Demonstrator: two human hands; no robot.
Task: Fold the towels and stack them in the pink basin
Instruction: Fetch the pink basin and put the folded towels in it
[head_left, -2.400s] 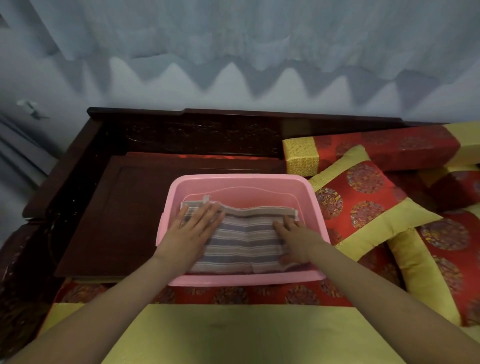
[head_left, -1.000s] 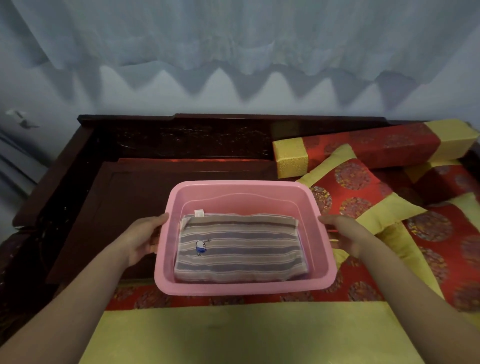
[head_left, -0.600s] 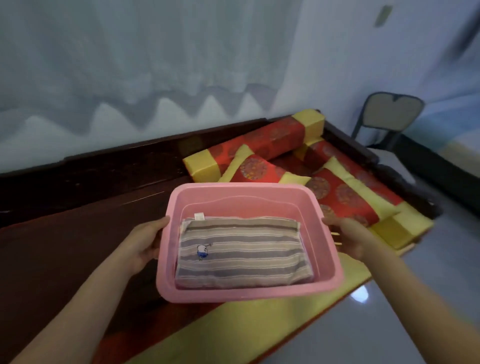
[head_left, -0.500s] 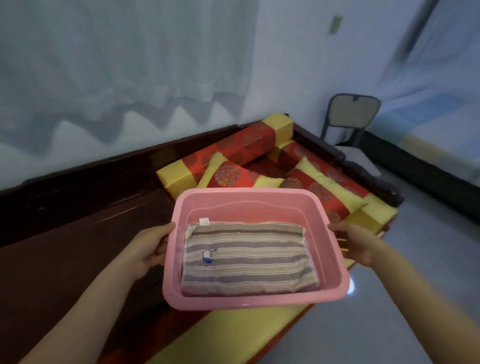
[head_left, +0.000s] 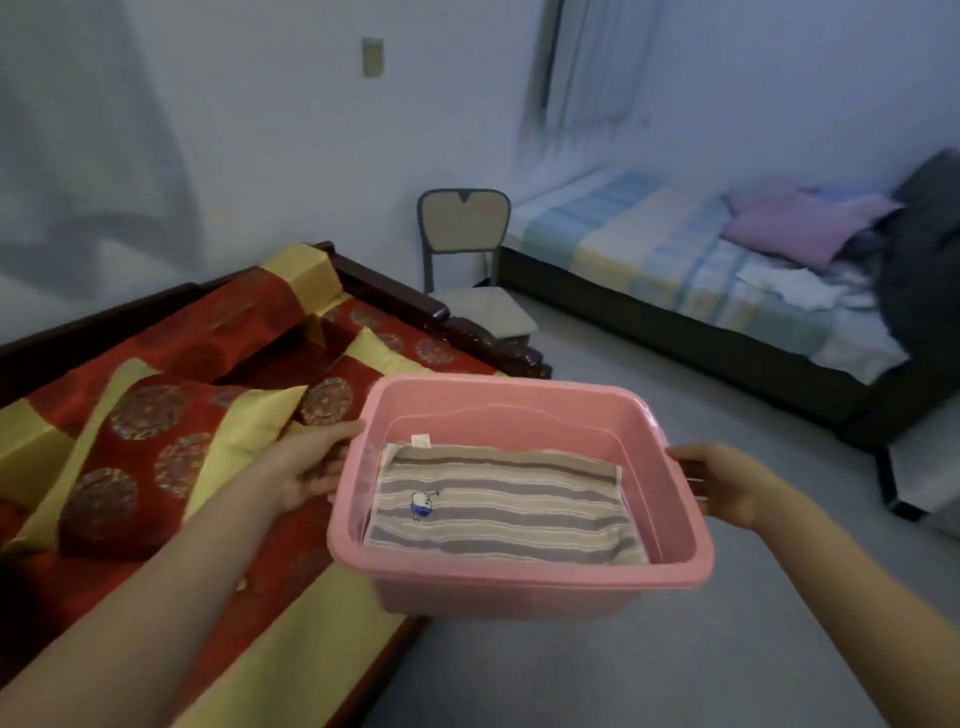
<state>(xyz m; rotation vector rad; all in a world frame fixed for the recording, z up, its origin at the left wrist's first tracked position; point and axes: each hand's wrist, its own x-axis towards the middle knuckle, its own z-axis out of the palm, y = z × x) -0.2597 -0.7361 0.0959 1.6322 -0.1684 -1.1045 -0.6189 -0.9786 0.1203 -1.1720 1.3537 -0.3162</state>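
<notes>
Over the floor, just off the edge of the cushioned daybed (head_left: 311, 649), the pink basin (head_left: 519, 587) hangs between both hands. The left hand (head_left: 311, 467) grips its left rim and the right hand (head_left: 722, 483) grips its right rim. Flat inside lies the folded striped towel (head_left: 504, 504); how many layers sit beneath it I cannot tell. No loose towel shows on the daybed, so folding and stacking look finished. Seconds ago both hands lay flat on the towel, with the basin resting on the dark wooden surface. It has since been lifted and swung right, toward the chair (head_left: 464, 223) and bed (head_left: 675, 270).
</notes>
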